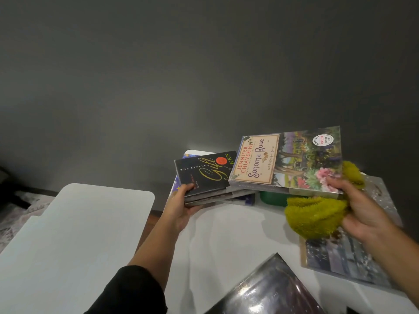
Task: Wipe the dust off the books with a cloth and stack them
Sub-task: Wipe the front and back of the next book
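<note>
From the head view, your left hand point(181, 206) is gripping the near corner of the black book point(204, 173) topping the small stack point(217, 196) on the white table point(238, 234); your right hand point(360, 209) is pinching the Sonoma Rose book point(288, 159) and bunching the yellow-green cloth point(313, 214), holding that book tilted above the stack's right edge.

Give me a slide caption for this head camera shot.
Right hand, gripping yellow-green cloth, brings Sonoma Rose book toward stack held by left hand.
</note>
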Motion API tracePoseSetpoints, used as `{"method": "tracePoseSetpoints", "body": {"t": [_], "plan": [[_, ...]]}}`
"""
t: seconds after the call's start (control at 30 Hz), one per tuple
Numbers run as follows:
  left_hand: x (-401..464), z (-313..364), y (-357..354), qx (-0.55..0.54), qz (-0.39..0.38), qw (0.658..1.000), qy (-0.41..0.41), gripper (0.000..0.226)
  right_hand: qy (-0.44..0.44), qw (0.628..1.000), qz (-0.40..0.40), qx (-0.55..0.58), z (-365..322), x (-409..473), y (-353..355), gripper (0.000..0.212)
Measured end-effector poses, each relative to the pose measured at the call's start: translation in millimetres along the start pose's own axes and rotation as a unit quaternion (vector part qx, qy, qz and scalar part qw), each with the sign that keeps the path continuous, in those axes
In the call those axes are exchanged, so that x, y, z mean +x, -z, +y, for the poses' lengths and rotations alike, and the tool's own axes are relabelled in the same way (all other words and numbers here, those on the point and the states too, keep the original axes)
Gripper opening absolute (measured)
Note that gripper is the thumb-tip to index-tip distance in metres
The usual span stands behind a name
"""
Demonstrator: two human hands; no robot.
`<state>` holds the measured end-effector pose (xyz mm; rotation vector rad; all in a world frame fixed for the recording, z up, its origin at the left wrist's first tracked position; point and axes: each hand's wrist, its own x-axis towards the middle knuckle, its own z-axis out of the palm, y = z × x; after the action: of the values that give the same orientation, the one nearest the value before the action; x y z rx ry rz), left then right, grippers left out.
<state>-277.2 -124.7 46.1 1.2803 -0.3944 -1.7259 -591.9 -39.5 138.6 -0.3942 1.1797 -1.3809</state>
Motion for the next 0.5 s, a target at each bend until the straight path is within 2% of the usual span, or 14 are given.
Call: {"method": "tracePoseSetpoints", "body": {"t": [0.07,0.2,0.23,0.3,0.33,0.43,0.5], "plan": [[0,6,9,-0.022,0.029,0.999,-0.029,0.022,0.008,1.000,-0.001,-0.001,0,2,-4,0.021],[-10,30,45,-0.082,0.057,0.992,-0.082,0.012,0.026,1.000,-0.003,0.007,4,8,-20,0.023],[-14,40,57,-0.094,0.066,0.989,-0.097,0.013,0.031,0.999,-0.004,0.008,7,9,-25,0.032],[-20,58,83,-0.111,0.085,0.982,-0.124,0.014,0.044,0.999,-0.001,-0.010,14,13,-37,0.067],[-21,67,96,-0.121,0.095,0.979,-0.137,0.015,0.048,0.999,0.003,-0.017,18,14,-43,0.074],[-27,89,123,-0.146,0.101,0.969,-0.170,0.015,0.042,0.999,0.012,-0.013,34,20,-62,0.043],[-29,100,134,-0.158,0.094,0.965,-0.187,0.014,0.027,0.999,0.023,-0.018,49,28,-73,0.041]]}}
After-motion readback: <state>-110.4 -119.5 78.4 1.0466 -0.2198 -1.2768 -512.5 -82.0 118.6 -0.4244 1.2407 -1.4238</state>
